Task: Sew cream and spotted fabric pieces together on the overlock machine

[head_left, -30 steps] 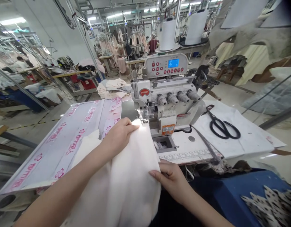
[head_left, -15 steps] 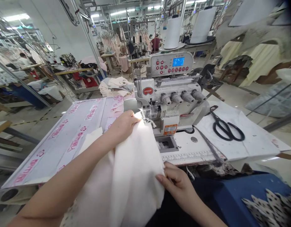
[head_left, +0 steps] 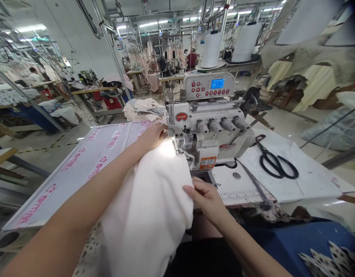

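Observation:
A soft white fabric (head_left: 145, 204) hangs in a bulky fold across my lap and runs up to the presser foot (head_left: 180, 141) of a white overlock sewing machine (head_left: 206, 123). My left hand (head_left: 152, 136) lies on the fabric's far part, just left of the foot, with its fingers holding the cloth down. My right hand (head_left: 205, 199) pinches the fabric's right edge in front of the machine. The fabric hides the near part of the machine bed and the needle area is partly covered.
Black-handled scissors (head_left: 277, 163) lie on a white sheet at the right. A clear panel with pink print (head_left: 79, 165) extends left of the machine. Polka-dot fabric pieces (head_left: 327, 259) lie on blue cloth at lower right. Folded cream garments (head_left: 144, 109) sit behind the machine, among factory workstations.
My right hand and the fabric edge have moved up toward the machine. My left hand has slid farther toward the back of the presser foot, drawing the fabric along.

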{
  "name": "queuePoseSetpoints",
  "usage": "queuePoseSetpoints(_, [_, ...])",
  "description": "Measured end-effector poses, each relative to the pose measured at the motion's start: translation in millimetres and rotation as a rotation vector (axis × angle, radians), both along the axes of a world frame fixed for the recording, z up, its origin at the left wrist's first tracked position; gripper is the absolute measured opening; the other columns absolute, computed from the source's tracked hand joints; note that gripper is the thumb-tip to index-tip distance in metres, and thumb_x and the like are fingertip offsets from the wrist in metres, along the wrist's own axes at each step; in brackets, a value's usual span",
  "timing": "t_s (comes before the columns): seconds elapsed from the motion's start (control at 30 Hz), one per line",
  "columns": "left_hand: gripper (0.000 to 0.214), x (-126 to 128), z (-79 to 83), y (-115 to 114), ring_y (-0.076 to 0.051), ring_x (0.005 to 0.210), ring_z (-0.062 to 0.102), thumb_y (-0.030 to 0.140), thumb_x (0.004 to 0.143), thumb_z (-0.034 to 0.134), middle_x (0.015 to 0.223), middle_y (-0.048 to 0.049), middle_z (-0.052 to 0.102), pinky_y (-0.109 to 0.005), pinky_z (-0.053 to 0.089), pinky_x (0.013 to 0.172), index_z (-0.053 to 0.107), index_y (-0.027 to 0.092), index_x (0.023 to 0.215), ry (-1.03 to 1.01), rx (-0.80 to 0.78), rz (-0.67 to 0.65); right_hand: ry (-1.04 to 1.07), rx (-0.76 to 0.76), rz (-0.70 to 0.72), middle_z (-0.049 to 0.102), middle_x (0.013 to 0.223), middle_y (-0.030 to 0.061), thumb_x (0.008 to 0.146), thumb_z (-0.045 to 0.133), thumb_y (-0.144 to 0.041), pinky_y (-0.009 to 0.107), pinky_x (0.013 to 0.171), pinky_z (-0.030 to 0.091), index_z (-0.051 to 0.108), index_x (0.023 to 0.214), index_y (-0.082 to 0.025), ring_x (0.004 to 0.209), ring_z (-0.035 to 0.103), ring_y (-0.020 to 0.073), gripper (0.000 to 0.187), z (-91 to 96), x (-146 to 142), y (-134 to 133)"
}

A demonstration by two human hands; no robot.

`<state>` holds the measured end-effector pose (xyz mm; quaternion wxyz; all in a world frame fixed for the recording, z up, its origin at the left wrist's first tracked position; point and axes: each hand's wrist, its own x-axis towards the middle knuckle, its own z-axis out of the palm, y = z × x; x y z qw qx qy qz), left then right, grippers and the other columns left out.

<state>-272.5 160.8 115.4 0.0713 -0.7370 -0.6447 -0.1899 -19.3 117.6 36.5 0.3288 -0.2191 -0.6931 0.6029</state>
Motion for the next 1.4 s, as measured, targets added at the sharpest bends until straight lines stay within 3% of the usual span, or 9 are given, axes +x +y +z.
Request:
queuePoseSetpoints(0.3, [0.024,-17.1,14.9,20.3,-0.024,0.101,0.047,0.016,0.078,0.046,0.103,-0.0115,0.052,-0.037,0.039,0.089,0.056,0.011,0.099,0.019,0.090,0.106,0.255,-0.372,-0.124,0.048,0.066,-0.0035,0.075,0.060,-0.039,0.020,0.055,0.038,0.046,0.072,-0.019,0.059,0.043,0.0099,0.024,-5.3,-31.8,-5.0])
queuePoseSetpoints(0.47, [0.042,34.8,17.3,-94.2,-0.021,0.113,0.042,0.034,0.085,0.044,0.122,-0.0083,0.045,-0.038,0.033,0.099,0.039,0.019,0.123,-0.096,0.235,0.183,0.272,-0.472,-0.062,0.062,0.090,0.0028,0.074,0.061,-0.035,0.027,0.065,0.048,0.035,0.116,-0.025,0.075,0.059,0.0166,0.050,-20.2,-10.4,-32.8])
queuePoseSetpoints(0.6, [0.080,62.4,-23.4,-204.4,-0.029,0.126,0.029,0.047,0.076,0.054,0.140,-0.0128,0.025,-0.045,0.028,0.103,0.012,0.018,0.138,-0.159,-0.110,0.323,0.069,-0.432,0.105,0.062,0.107,0.0078,0.072,0.064,-0.039,0.037,0.081,0.048,0.053,0.111,-0.020,0.097,0.058,0.0237,0.044,-39.9,7.8,-52.3])
queuePoseSetpoints(0.73, [0.050,36.8,-44.8,-237.9,-0.027,0.105,0.051,0.047,0.083,0.042,0.118,-0.0097,0.054,-0.036,0.043,0.086,0.045,0.015,0.121,-0.346,-0.422,0.301,-0.051,-0.470,0.408,0.067,0.098,0.0072,0.067,0.070,-0.036,0.039,0.085,0.046,0.065,0.096,-0.013,0.093,0.060,0.0245,0.038,-35.5,14.8,-69.6])
queuePoseSetpoints(0.9, [0.045,-41.2,11.5,-208.8,-0.023,0.083,0.059,0.051,0.070,0.054,0.092,-0.0019,0.065,-0.025,0.045,0.068,0.060,0.017,0.099,-0.432,-0.507,0.370,0.051,-0.533,0.654,0.064,0.107,0.0052,0.065,0.073,-0.027,0.034,0.085,0.047,0.059,0.109,-0.018,0.100,0.058,0.0225,0.046,-10.7,19.6,-94.4])
queuePoseSetpoints(1.07, [0.036,-22.5,45.8,-217.1,-0.019,0.080,0.055,0.042,0.071,0.052,0.088,-0.0059,0.062,-0.027,0.043,0.070,0.059,0.014,0.093,-0.335,0.098,0.737,0.070,-0.520,0.487,0.065,0.105,0.0080,0.070,0.070,-0.031,0.035,0.084,0.046,0.062,0.104,-0.016,0.097,0.059,0.0225,0.038,-35.1,16.6,-122.0])
queuePoseSetpoints(1.13, [0.028,25.8,31.2,-233.8,-0.014,0.068,0.054,0.040,0.077,0.046,0.075,-0.0020,0.061,-0.024,0.042,0.062,0.059,0.016,0.081,-0.456,0.208,0.626,0.053,-0.524,0.498,0.067,0.097,0.0097,0.073,0.067,-0.034,0.035,0.079,0.047,0.064,0.100,-0.013,0.089,0.061,0.0227,0.035,-45.7,15.9,-130.6])
queuePoseSetpoints(1.27, [0.017,103.1,-23.6,-251.0,-0.013,0.064,0.055,0.029,0.078,0.048,0.069,0.0011,0.061,-0.022,0.042,0.059,0.060,0.017,0.075,-0.610,-0.399,0.150,0.043,-0.550,0.506,0.068,0.087,0.0079,0.076,0.062,-0.037,0.031,0.073,0.047,0.066,0.098,-0.012,0.079,0.062,0.0192,0.033,-50.8,19.9,-138.1])
queuePoseSetpoints(1.4, [0.021,86.2,-62.2,-234.9,-0.021,0.092,0.054,0.027,0.082,0.046,0.095,-0.0066,0.059,-0.035,0.042,0.081,0.056,0.017,0.097,-0.341,-0.113,0.328,0.023,-0.544,0.499,0.068,0.087,0.0057,0.077,0.062,-0.036,0.029,0.075,0.045,0.066,0.099,-0.014,0.080,0.060,0.0176,0.032,-49.7,25.7,-137.7])
